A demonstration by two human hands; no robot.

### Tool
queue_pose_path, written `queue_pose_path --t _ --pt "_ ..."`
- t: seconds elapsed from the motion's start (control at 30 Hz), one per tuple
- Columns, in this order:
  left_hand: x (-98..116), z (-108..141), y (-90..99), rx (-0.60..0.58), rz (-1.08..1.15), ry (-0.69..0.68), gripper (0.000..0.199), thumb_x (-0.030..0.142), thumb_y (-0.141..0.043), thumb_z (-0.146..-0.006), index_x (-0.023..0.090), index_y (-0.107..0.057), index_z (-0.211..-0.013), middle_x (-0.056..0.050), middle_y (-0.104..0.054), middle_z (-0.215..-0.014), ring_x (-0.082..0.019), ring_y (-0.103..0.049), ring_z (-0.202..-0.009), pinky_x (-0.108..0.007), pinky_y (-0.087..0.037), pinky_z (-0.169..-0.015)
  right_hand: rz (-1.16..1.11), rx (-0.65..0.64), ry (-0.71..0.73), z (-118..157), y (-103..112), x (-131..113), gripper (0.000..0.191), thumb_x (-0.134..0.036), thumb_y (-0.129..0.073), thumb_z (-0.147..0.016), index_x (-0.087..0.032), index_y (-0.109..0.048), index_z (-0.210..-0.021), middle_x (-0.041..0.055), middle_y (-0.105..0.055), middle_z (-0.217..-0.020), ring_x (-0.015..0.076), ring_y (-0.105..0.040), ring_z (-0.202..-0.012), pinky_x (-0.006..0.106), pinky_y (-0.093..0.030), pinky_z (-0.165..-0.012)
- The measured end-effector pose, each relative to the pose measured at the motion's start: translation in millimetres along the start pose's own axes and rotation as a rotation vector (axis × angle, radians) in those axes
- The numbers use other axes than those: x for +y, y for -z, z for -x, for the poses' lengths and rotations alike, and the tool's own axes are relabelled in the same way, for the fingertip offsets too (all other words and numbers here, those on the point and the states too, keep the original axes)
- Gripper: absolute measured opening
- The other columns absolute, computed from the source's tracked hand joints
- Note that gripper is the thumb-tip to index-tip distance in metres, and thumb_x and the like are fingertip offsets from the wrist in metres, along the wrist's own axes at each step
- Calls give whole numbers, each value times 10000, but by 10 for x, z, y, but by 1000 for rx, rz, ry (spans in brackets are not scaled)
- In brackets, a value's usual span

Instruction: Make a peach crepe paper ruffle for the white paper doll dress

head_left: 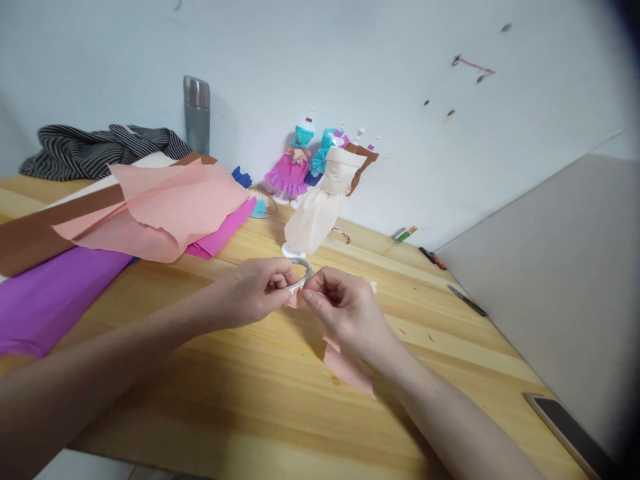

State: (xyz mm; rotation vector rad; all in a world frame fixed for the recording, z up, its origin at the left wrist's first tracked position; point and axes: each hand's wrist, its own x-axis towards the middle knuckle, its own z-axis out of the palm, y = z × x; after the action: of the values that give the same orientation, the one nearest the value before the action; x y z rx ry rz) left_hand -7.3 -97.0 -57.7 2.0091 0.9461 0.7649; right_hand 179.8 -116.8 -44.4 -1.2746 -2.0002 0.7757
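My left hand is closed on a thin roll of tape, held upright above the wooden table. Close against the roll, my right hand pinches at its lower edge. A piece of pink paper shows between my fingertips below the roll. From under my right hand a pink paper strip hangs or lies toward the table; its join to the piece at my fingers is hidden. Just behind stands a figure in a cream paper dress on a white base.
Coloured paper sheets are piled at left, by a striped cloth and metal flask. Other dressed figures stand against the wall. A cutter, dark pens and a phone lie along the right edge.
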Motion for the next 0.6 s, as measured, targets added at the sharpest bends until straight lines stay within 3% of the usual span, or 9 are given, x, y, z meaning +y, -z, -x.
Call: queue_pose_path --t 0.37,0.6 --pt "8 -7 10 38 -55 -15 107 252 -534 -806 172 -605 -804 17 -599 -681 -117 -547 -628 -216 -410 -592 -67 -47 -29 22 -21 -14 164 -293 -592 -802 -157 -578 -711 -18 -527 -610 91 -436 -548 223 -347 -516" --pt "-9 -4 1 35 -42 -21 101 233 -522 -805 175 -605 -811 22 -591 -654 -120 -545 -620 -221 -404 -592 -12 -51 -14 22 -9 -5 135 -220 -548 -797 -156 -600 -691 -22 -517 -575 89 -415 -532 218 -323 -504"
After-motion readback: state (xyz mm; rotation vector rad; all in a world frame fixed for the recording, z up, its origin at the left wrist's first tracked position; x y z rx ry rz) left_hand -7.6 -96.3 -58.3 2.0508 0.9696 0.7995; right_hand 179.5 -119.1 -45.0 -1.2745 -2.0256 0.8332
